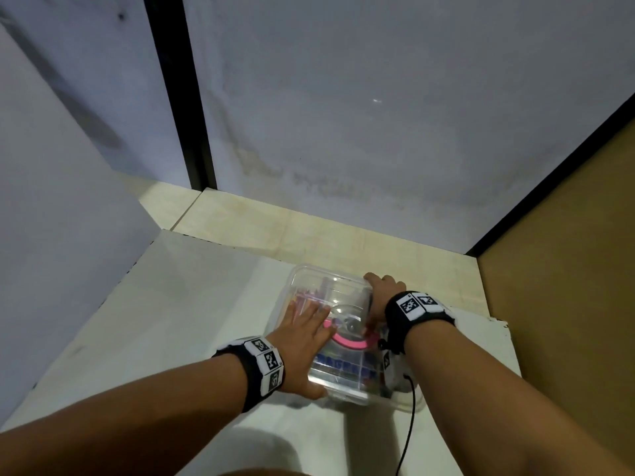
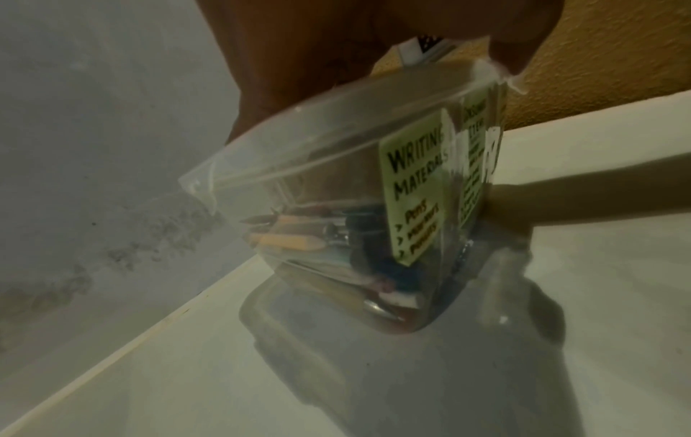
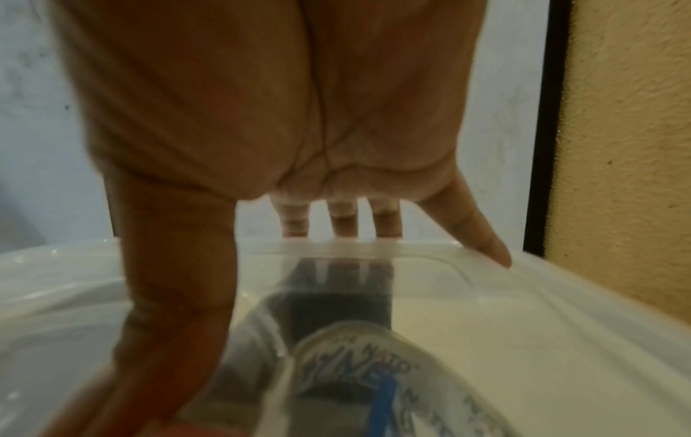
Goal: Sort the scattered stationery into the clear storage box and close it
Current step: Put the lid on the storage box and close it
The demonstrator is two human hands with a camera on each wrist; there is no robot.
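I have the clear storage box (image 1: 338, 333) sitting low and centre in the head view, on the white table (image 1: 144, 338), with its lid (image 1: 343, 304) laid over the top. My left hand (image 1: 302, 334) lies flat on the lid's left side, fingers straight and spread, the thumb running along the near edge; it presses, it does not grasp. My right hand (image 1: 379, 297) reaches over the right side with fingers straight, their tips out at the far rim in the right wrist view, so both hands are wide and holding nothing. In the left wrist view, the lid's far corner (image 2: 198, 180) seems to stand slightly proud of the wall, so I judge it not fully seated there, though blur leaves me unsure. Through the wall I see pencils and pens (image 2: 291, 233) behind a green label (image 2: 418, 192) reading "Writing Materials". A pink ring (image 1: 347, 340), perhaps a tape roll, shows under the lid. I expect the box to be light, thin-walled and a bit springy, its smooth plastic slippery under a flat palm. The lid will likely flex in the middle, so pressure belongs along the rim and at the corners, with the box steadied by its side walls.
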